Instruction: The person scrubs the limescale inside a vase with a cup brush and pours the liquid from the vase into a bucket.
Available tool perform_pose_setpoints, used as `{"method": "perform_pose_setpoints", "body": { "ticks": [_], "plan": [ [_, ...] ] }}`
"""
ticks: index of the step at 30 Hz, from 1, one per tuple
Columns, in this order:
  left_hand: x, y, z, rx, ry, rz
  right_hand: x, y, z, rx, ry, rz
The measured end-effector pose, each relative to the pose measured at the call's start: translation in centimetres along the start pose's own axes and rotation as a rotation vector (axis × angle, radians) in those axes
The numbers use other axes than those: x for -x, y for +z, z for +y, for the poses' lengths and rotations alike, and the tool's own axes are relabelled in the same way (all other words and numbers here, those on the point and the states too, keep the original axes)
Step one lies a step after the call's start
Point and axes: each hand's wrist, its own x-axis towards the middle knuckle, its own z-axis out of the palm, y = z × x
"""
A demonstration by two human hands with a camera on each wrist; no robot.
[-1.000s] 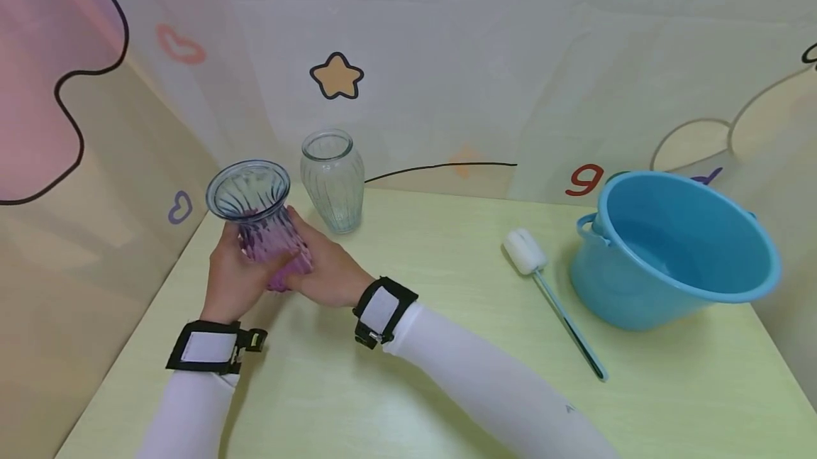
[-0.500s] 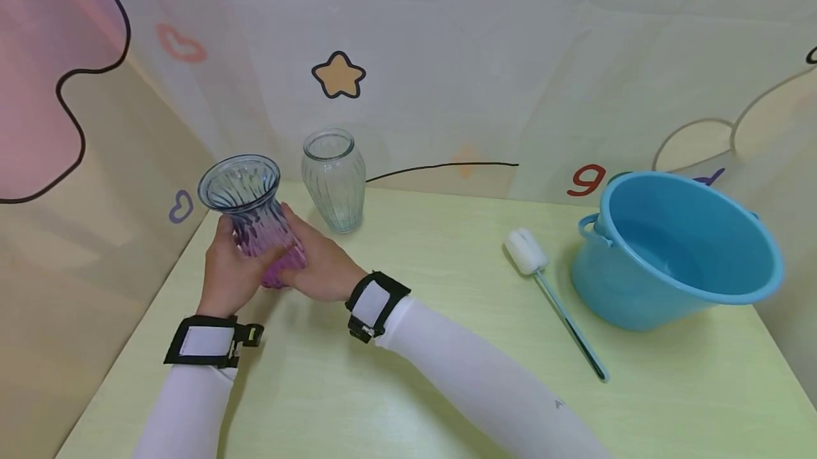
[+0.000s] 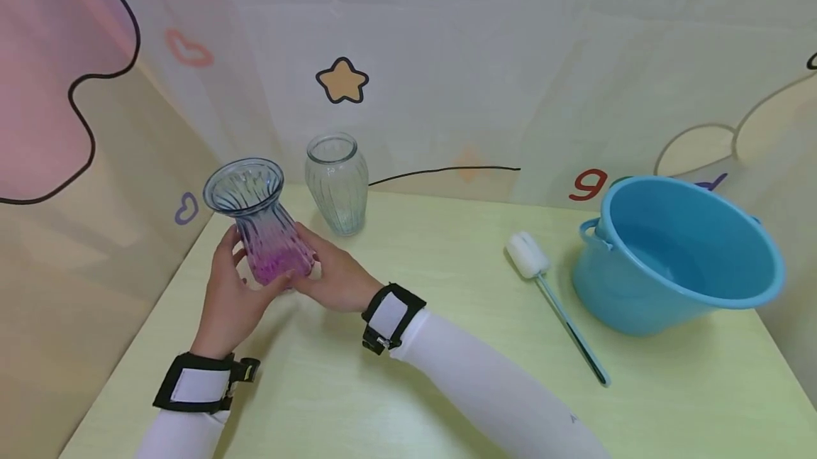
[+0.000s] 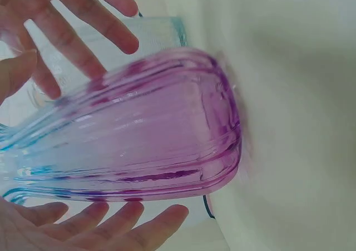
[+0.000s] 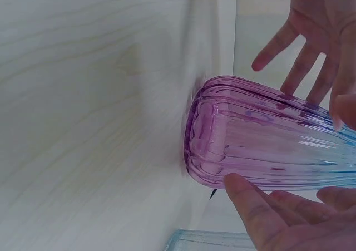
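Note:
A ribbed glass vase (image 3: 267,232), blue at the flared rim and purple-pink at the base, appears to stand on the table between both hands. On its left side is the left hand (image 3: 232,296), its fingers fairly straight along the glass in the left wrist view. The right hand (image 3: 335,271) is at the right side with fingers spread; in the right wrist view its fingertips (image 5: 238,188) lie at the glass near the base. Neither hand's fingers wrap around the vase. Just behind the right hand stands a clear ribbed vase (image 3: 338,186).
To the right, a sponge brush (image 3: 528,255) with a thin blue handle lies on the pale table (image 3: 434,267). A large blue bucket (image 3: 628,289) stands at the far right. A printed cloth (image 3: 434,76) hangs behind the table.
Both hands have loosened around the purple vase, and their fingers are more spread. The left wrist has moved back toward the person. Brush, bucket and clear vase have stayed in place.

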Motion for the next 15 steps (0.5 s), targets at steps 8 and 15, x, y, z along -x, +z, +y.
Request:
{"method": "perform_pose_setpoints", "body": {
  "ticks": [8,15],
  "plan": [
    [3.2,0.4,1.2,0.005,-0.029,-0.001,1.6,-0.7,1.0,-0.067,0.046,-0.007],
    [4.9,1.3,2.6,0.007,-0.042,-0.050,2.7,-1.4,1.7,-0.114,0.056,0.025]
  ]
}}
